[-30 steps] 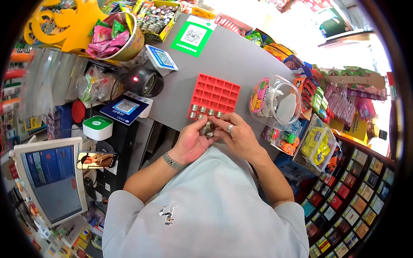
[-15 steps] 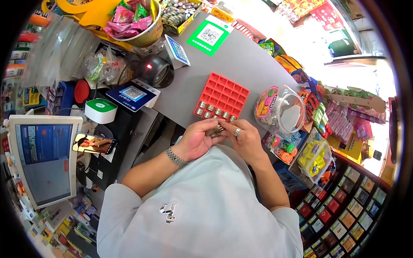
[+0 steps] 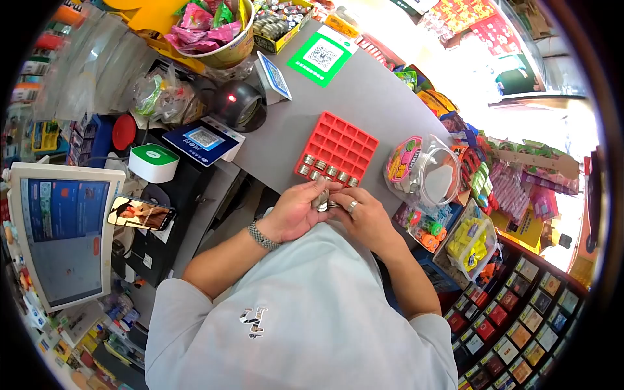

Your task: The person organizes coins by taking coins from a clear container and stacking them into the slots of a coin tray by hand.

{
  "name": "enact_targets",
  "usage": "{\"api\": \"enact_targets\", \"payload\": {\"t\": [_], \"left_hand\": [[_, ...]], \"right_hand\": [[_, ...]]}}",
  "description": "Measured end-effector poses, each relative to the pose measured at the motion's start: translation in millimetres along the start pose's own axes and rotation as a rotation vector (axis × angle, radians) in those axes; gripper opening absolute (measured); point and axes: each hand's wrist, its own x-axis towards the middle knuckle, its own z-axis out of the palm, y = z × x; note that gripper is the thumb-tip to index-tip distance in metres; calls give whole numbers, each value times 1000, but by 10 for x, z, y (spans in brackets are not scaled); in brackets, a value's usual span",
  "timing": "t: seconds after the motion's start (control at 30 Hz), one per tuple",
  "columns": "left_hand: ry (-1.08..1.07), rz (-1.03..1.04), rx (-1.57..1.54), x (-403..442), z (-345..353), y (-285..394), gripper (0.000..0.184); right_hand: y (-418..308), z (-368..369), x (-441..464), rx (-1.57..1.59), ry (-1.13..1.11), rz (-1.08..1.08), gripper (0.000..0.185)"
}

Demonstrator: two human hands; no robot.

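Note:
Several silver coins (image 3: 322, 201) rest in my left hand (image 3: 298, 209), whose thumb presses on them from above. My right hand (image 3: 357, 211), with a ring on one finger, meets the left fingertips; its fingers are bent around more coins, partly hidden. Just beyond my hands, a red coin tray (image 3: 341, 138) divided into square compartments lies on the grey counter. Stacks of coins (image 3: 332, 171) stand in the compartments nearest me, while the farther compartments hold none.
To the right stands a clear plastic jar (image 3: 439, 174), beside packaged sweets. A black scanner (image 3: 238, 107) and a blue QR card (image 3: 203, 140) are on the left, near a phone (image 3: 142, 214) and a monitor (image 3: 65, 234). A green QR sheet (image 3: 323, 56) lies on the far counter.
My left hand has turned so that its coins show more plainly under the thumb. The right fingers have curled lower over the coins. The tray stays in place.

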Motion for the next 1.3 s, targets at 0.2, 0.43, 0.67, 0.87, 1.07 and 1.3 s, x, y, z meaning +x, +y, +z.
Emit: {"api": "enact_targets", "payload": {"t": [0.2, 0.43, 0.67, 0.87, 1.07, 1.3], "left_hand": [[117, 103, -33, -152, -78, 171, 42], [205, 260, -143, -292, -282, 335, 42], [207, 302, -187, -326, -372, 382, 40], [204, 302, -169, -285, -396, 431, 39], [196, 263, -192, -254, -367, 464, 39], [250, 269, -157, -220, -335, 484, 40]], "right_hand": [[-76, 29, 414, 209, 58, 336, 24], [354, 328, 1041, 45, 9, 232, 21], [351, 462, 1031, -71, 46, 143, 24], [276, 447, 982, -17, 75, 189, 21], [401, 509, 920, -28, 123, 161, 15], [252, 499, 819, -10, 256, 212, 13]]}}
